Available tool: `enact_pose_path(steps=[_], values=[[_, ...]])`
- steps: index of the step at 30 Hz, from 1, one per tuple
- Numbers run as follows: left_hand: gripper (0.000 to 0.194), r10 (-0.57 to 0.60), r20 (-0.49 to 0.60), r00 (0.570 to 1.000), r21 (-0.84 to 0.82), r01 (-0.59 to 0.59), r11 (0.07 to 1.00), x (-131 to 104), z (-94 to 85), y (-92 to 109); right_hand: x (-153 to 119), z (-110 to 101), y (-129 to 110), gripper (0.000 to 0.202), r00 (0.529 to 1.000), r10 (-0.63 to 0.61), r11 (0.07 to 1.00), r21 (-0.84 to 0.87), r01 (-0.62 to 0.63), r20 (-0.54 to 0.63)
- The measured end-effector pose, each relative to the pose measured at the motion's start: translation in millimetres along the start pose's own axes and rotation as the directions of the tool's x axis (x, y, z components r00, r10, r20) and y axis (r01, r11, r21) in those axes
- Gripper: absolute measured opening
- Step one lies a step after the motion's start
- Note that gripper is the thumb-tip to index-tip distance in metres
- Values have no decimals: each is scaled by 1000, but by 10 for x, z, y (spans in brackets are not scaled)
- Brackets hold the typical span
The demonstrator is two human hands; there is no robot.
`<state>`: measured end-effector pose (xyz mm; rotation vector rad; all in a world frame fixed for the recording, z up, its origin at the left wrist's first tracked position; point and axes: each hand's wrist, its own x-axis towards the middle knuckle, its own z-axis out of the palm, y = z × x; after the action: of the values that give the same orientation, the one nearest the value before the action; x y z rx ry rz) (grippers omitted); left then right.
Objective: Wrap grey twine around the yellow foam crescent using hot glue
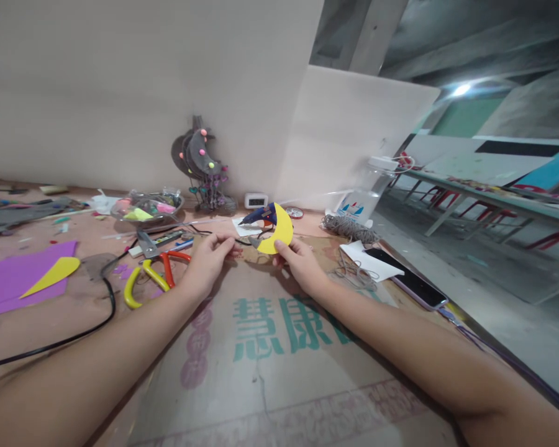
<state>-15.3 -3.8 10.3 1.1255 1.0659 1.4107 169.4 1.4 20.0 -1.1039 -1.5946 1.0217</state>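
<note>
Between the thumb and fingers of my right hand (295, 257) is a yellow crescent moon cutout (283, 231), held upright by its lower part. A small grey piece shows at the crescent's lower left tip; I cannot tell what it is. My left hand (217, 251) is a little to the left, apart from the crescent, with thumb and fingertips pressed together. Whatever they pinch, if anything, is too small to make out. Just behind the crescent lies a blue glue gun (261, 215), partly hidden by it, its nozzle over a white paper scrap (246, 228).
Yellow-and-orange-handled pliers or scissors (133, 287), a black cable (109, 304) and purple sheets (23, 276) lie left. Behind stand a decorated grey moon ornament (200, 155), a small clock (256, 200) and a plastic tray (144, 211). Grey cord (351, 228), a bottle (377, 186) and a phone (410, 279) are right.
</note>
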Motion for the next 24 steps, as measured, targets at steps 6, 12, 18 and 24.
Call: enact_pose_path(steps=[6,12,18,24], values=[[29,22,25,999,-20,-22,1000,2,2,-13,8,-2,-10,29,1000,-4,1000,-18,4,-9],[34,11,50,999,1,-11,1000,1,9,-41,-7,9,-20,27,1000,-3,1000,28,3,8],[32,60,140,988,191,-87,978,-34,22,1,-21,18,-12,28,999,-10,1000,15,10,38],[27,86,191,978,377,-154,914,-76,44,49,-11,27,38,26,991,-68,998,1,68,117]])
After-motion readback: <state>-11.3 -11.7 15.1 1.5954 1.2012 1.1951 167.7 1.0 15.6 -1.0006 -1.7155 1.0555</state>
